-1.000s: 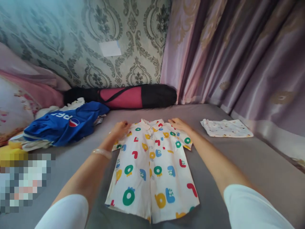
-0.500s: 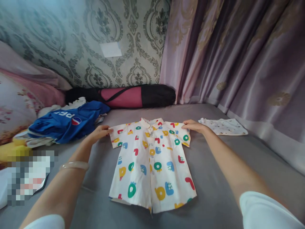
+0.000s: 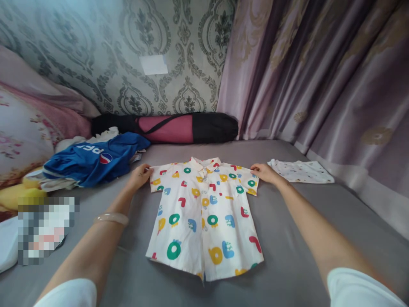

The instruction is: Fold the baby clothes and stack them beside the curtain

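Observation:
A white short-sleeved shirt (image 3: 188,204) with a collar and colourful letter prints lies spread flat, front up, collar pointing away from me. At the outer edge of its left-side sleeve, my left hand (image 3: 140,176) is closed in a pinch on the cloth. My right hand (image 3: 264,173) pinches the top corner of the opposite sleeve. Both arms are stretched forward, one on each side of the shirt. Just beyond my right hand lies a folded white cloth (image 3: 303,171) with small dark spots.
A blue shirt (image 3: 92,164) tops a clothes pile at the left, near a yellow soft item (image 3: 22,196) and a blurred flat object (image 3: 47,230). A pink and black roll bag (image 3: 169,128) lies along the wall. Purple curtains (image 3: 303,76) hang at the right above the grey sheet (image 3: 287,273).
The view has shifted slightly, and my right hand has moved a little outward at the sleeve. Both hands stay at the sleeves; the shirt lies almost as before.

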